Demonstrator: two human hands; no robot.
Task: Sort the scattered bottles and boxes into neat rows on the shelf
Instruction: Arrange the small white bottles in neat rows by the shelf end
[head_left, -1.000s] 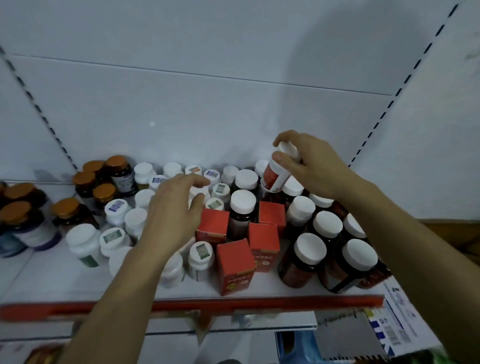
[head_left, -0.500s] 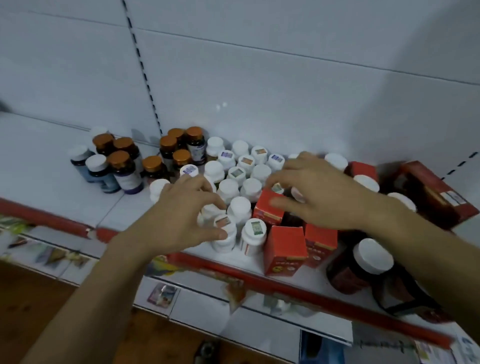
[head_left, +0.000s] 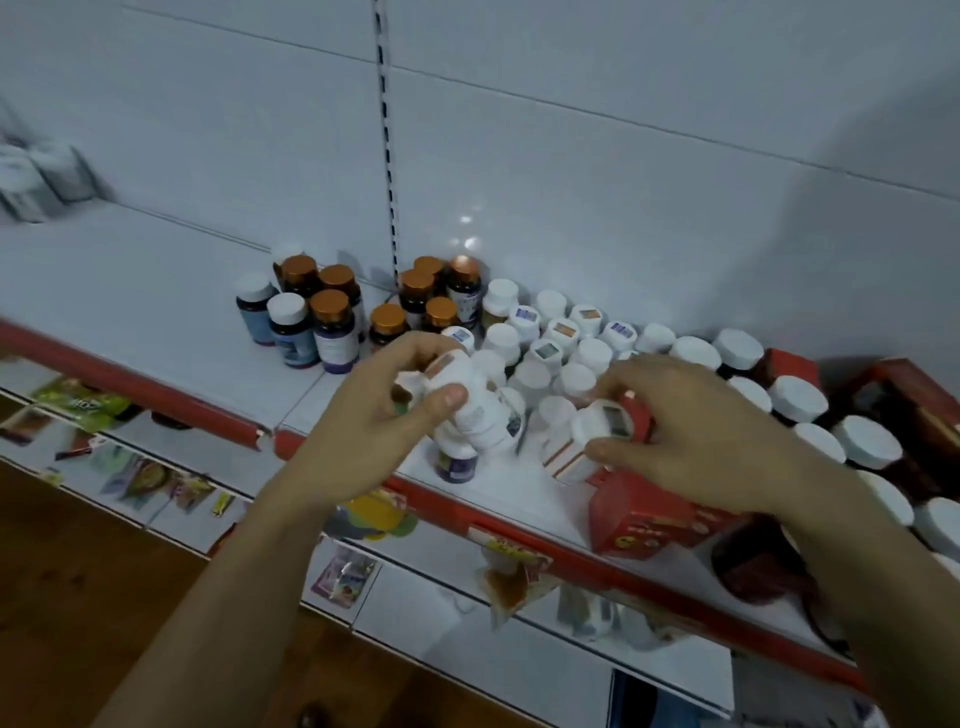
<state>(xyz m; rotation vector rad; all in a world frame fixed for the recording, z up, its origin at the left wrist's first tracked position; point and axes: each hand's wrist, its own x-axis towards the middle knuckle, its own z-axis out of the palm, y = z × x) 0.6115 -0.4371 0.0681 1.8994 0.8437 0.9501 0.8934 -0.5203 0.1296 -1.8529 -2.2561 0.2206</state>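
My left hand (head_left: 382, 415) grips a cluster of small white bottles (head_left: 475, 410) lifted and tilted above the front of the white shelf (head_left: 156, 306). To its right, my right hand (head_left: 701, 431) holds one small white bottle with an orange-striped label (head_left: 587, 441), tipped on its side. Under that hand stands a red box (head_left: 639, 519) near the shelf's front edge. Behind both hands stand several white-capped bottles (head_left: 563, 332) in rough rows.
Brown-capped dark bottles (head_left: 332, 312) stand grouped at the back left of the pile. Large dark jars with white lids (head_left: 862, 441) fill the right side, with more red boxes (head_left: 914, 400) behind. A red rail (head_left: 130, 384) edges the shelf; a lower shelf holds packets.
The view has swung left and down. My left hand has gathered and raised white bottles off the shelf, and my right hand now holds a tipped white bottle.
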